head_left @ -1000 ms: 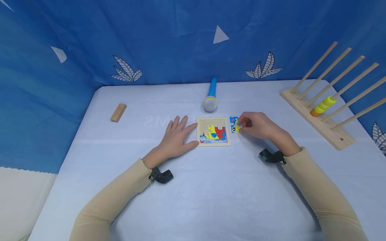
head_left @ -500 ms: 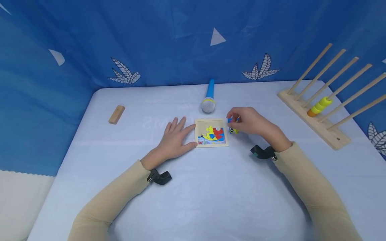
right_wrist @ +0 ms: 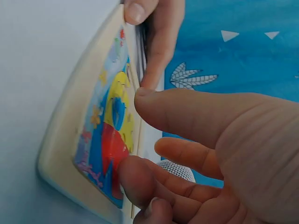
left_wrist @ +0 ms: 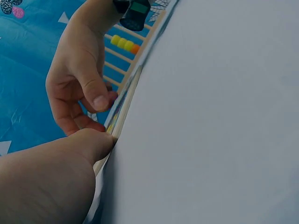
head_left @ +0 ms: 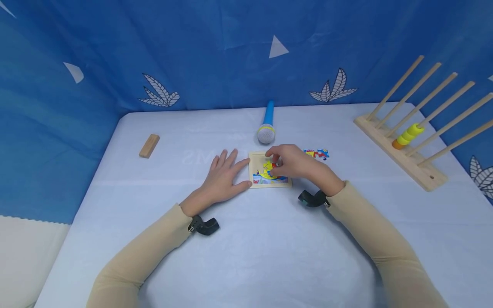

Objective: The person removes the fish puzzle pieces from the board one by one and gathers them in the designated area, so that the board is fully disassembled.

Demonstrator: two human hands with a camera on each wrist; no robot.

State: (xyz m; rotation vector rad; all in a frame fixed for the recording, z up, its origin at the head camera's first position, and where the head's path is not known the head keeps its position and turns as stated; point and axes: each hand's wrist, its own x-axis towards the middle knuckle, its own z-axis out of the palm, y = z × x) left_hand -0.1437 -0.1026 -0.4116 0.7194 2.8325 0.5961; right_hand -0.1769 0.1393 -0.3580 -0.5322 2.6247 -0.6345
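Note:
A square wooden puzzle frame (head_left: pixel 270 185) lies on the table, its lower part filled with yellow, red and blue puzzle pieces (right_wrist: pixel 114 144). My left hand (head_left: pixel 219 184) lies with spread fingers on the left, thumb and index finger touching the frame's edge. Over the right part of the frame is my right hand (head_left: pixel 294 162), fingers bent. The right wrist view shows a gap between its thumb and fingers, with no piece visible there; a fingertip is right at the red area. Several loose puzzle pieces (head_left: pixel 316 154) lie beyond the right hand, partly hidden by it.
Behind the frame lies a toy microphone (head_left: pixel 266 128) with a blue handle. A small wooden block (head_left: pixel 149 146) is at the left. At the right stands a wooden peg rack (head_left: pixel 400 154) with yellow and orange beads on one peg. A blue curtain (head_left: pixel 231 55) closes the back.
My right hand pinched a blue piece beside the frame, then moved left over the frame; that piece no longer shows. Loose pieces at the right came into view. My left hand stayed put.

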